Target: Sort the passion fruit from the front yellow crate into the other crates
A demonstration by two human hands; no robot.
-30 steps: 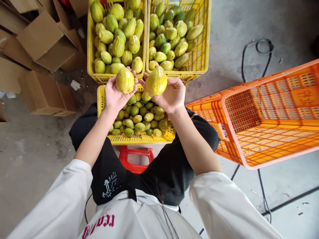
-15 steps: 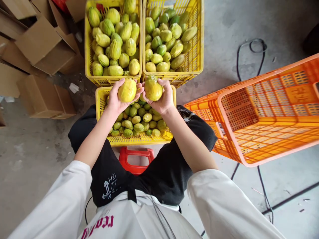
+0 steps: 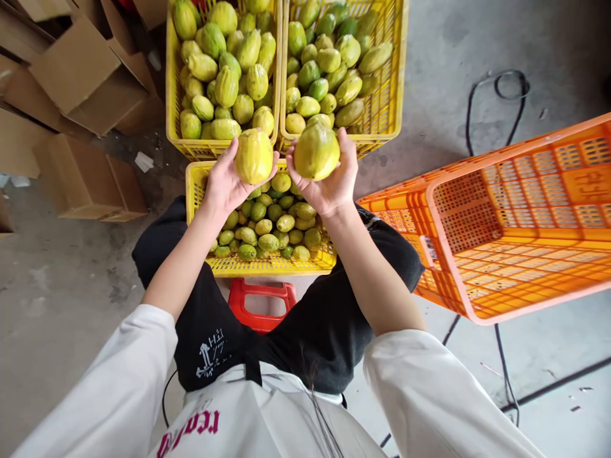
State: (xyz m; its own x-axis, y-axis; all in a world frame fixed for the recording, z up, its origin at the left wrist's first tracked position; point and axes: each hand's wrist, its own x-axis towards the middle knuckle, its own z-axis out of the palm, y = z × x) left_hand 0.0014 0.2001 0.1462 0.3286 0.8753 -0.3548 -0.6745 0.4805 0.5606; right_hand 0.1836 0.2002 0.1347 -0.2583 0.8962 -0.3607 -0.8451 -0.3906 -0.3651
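My left hand [image 3: 228, 181] is curled round a yellow papaya [image 3: 254, 156], with the thumb along its left side and fingertips beneath. A second, slightly greener papaya [image 3: 317, 151] rests in my right hand [image 3: 335, 181], gripped between thumb and fingers. Both fruits are held up side by side, apart from each other, above the near yellow crate [image 3: 267, 268]. That crate is partly filled with small green-yellow fruits [image 3: 268, 242]. Beyond my hands stand two more yellow crates, the left one [image 3: 172, 127] and the right one [image 3: 398, 95], both filled with green and yellow papayas.
An orange crate [image 3: 470, 312] lies tipped on its side at the right. Cardboard boxes [image 3: 79, 70] are heaped at the upper left. Between my knees is a red plastic stool [image 3: 262, 324]. A black cable [image 3: 470, 114] loops across the concrete floor.
My hands have moved apart, the right one further right, and both papayas are turned to show other sides. The papayas appear larger, closer to the camera. The view has shifted slightly.
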